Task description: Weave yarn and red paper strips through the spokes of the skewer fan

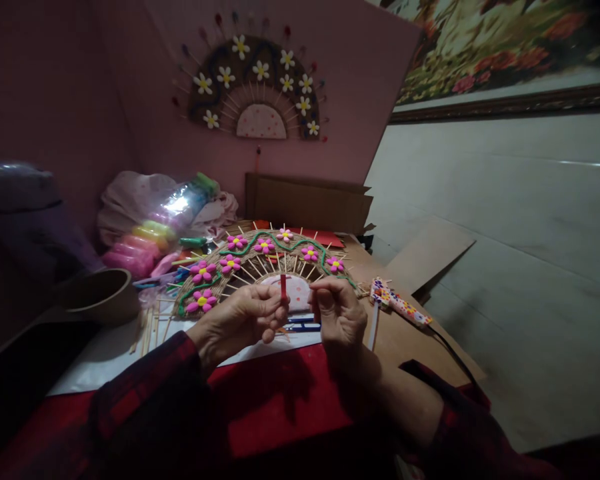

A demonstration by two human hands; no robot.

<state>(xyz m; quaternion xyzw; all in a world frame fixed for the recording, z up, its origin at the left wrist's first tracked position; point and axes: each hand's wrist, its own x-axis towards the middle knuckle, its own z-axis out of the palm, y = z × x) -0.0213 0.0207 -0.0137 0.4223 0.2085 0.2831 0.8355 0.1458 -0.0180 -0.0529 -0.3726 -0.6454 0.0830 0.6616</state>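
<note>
My left hand [257,310] pinches a small red strip [283,287], which stands upright between thumb and forefinger. Beside it, a short gap away, my right hand [339,313] is closed with thumb and forefinger together; whatever lies between them is too small or hidden to make out. Just behind both hands is a half-round, twine-covered craft piece [247,250] with pink clay flowers [201,271], a wavy green cord and thin wooden sticks. Its pale, spotted half-circle centre [300,293] is partly covered by my fingers.
A cardboard ring [100,297] and packs of coloured clay [145,243] are at the left. On the right lies a flower-patterned glue gun [400,303] with its cord. Cardboard sheets [305,203] lean behind, and a similar white-flowered piece [257,73] hangs on the wall.
</note>
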